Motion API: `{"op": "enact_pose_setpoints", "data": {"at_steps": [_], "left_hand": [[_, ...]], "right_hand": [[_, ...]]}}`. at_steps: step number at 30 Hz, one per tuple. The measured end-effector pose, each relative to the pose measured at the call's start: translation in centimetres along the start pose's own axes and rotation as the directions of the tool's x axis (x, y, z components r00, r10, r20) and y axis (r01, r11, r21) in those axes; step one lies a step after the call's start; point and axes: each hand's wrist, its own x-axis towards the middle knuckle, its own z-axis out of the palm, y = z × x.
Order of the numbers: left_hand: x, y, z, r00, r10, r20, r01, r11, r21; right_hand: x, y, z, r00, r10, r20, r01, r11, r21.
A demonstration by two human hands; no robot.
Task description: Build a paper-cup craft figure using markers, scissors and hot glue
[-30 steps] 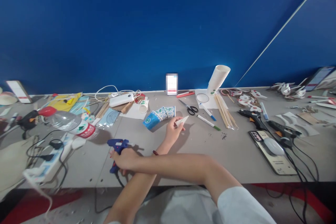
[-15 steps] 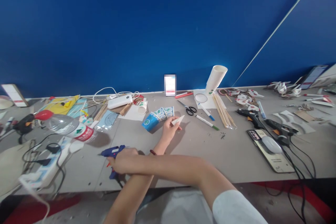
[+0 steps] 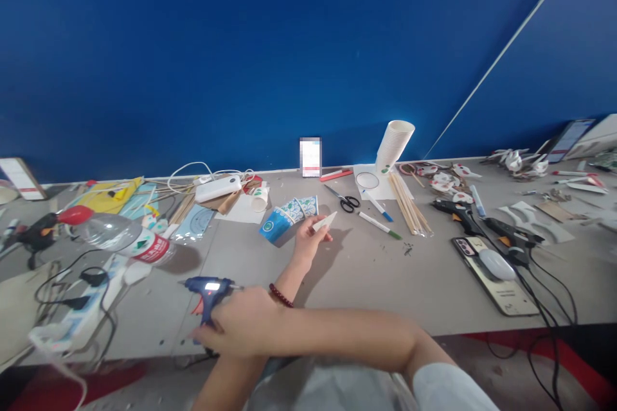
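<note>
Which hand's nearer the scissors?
Left. The left hand is near the scissors, below and image-left of them; the right hand is farther down and left, gripping the blue glue gun.

Across the middle of the frame, the table meets the wall, which fills the upper part. Near the centre, the left hand holds a paper piece, with nested cups just left of it and scissors behind it to the right. Lower left of centre, the right hand grips a glue gun, its forearm crossing over the left one. A bottle lies farther left, behind a power strip. Right of centre, a cup stack stands behind sticks; at lower right, a mouse rests on a phone.
</note>
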Motion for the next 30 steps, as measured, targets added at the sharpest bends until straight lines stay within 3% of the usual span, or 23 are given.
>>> {"op": "enact_pose_setpoints", "data": {"at_steps": [4, 7, 8, 10, 12, 14, 16, 19, 23, 30], "left_hand": [[0.0, 0.5, -0.2, 0.992, -0.124, 0.027, 0.126, 0.946, -0.298], [0.3, 0.7, -0.5, 0.990, -0.143, 0.015, 0.135, 0.891, -0.434], [0.4, 0.8, -0.5, 0.989, -0.145, 0.009, 0.132, 0.873, -0.469], [0.4, 0.9, -0.6, 0.989, -0.148, 0.018, 0.136, 0.840, -0.526], [0.3, 1.1, -0.6, 0.987, -0.150, 0.056, 0.155, 0.813, -0.561], [0.1, 1.4, -0.6, 0.984, -0.144, 0.109, 0.180, 0.790, -0.586], [-0.1, 1.6, -0.5, 0.981, -0.125, 0.149, 0.191, 0.762, -0.619], [-0.4, 1.8, -0.4, 0.975, -0.088, 0.204, 0.202, 0.727, -0.656], [-0.7, 1.8, -0.2, 0.956, -0.079, 0.282, 0.249, 0.724, -0.643], [-1.0, 1.6, 0.0, 0.945, -0.118, 0.304, 0.289, 0.738, -0.611]], "right_hand": [[-6.9, 4.2, -3.1, 0.976, -0.206, 0.068, 0.177, 0.937, 0.300], [-11.1, 9.7, -4.9, 0.987, -0.079, 0.144, -0.035, 0.756, 0.654], [-12.0, 11.5, -5.3, 0.998, 0.010, 0.070, -0.057, 0.694, 0.718], [-13.1, 14.8, -5.8, 0.975, 0.153, -0.159, 0.044, 0.570, 0.820], [-13.2, 17.2, -6.3, 0.886, 0.260, -0.383, 0.229, 0.474, 0.850], [-12.5, 18.5, -6.8, 0.784, 0.357, -0.507, 0.323, 0.464, 0.825], [-11.4, 19.1, -7.3, 0.750, 0.387, -0.537, 0.316, 0.503, 0.804], [-9.7, 19.2, -8.1, 0.805, 0.325, -0.496, 0.273, 0.538, 0.797], [-8.7, 19.3, -8.8, 0.874, 0.208, -0.440, 0.289, 0.506, 0.813], [-8.3, 19.7, -8.8, 0.908, 0.149, -0.392, 0.287, 0.460, 0.840]]}}
